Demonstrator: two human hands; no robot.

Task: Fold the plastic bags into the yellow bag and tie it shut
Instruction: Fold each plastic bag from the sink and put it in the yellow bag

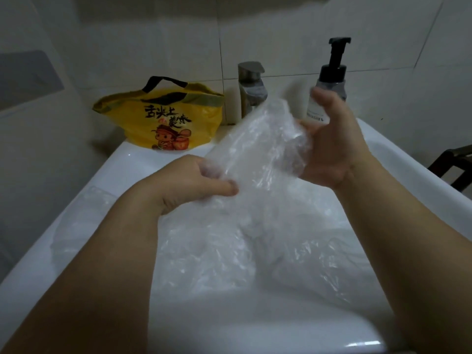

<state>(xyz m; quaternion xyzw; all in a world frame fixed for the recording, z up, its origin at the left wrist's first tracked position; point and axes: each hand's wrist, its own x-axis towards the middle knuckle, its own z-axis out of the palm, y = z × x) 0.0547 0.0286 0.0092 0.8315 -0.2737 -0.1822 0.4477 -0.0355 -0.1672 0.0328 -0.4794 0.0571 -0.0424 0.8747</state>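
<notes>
One clear plastic bag [258, 146] stretches between your hands, held up over the basin and slanting from lower left to upper right. Your left hand [191, 180] pinches its lower end, thumb pressed against curled fingers with the film caught between them. Your right hand [334, 149] holds the upper end, palm turned towards you, fingers curled round a bunched part of the film. The bag's upper edge is blurred; it crosses in front of the faucet [251, 83] and ends just beside the pump bottle [332, 72], so there is little room on that side. The film is thin, crinkled and see-through, with pale glints along its folds.

Below it, more clear plastic bags [268, 251] lie in a loose crumpled heap in the white sink [120, 162], between your forearms; where one ends and the next begins cannot be told. White porcelain shows at the near side of the basin. A piece of clear film [81, 221] drapes over the left rim.

Your yellow bag [166, 121] stands on the back left corner of the sink's ledge, well apart from both hands, its top gaping under a black handle, with black characters and a cartoon figure printed on the front. A strip of white rim shows between it and your left hand. The tiled wall [281, 34] rises close behind the ledge, and dark furniture [457, 164] stands beyond the right rim.
</notes>
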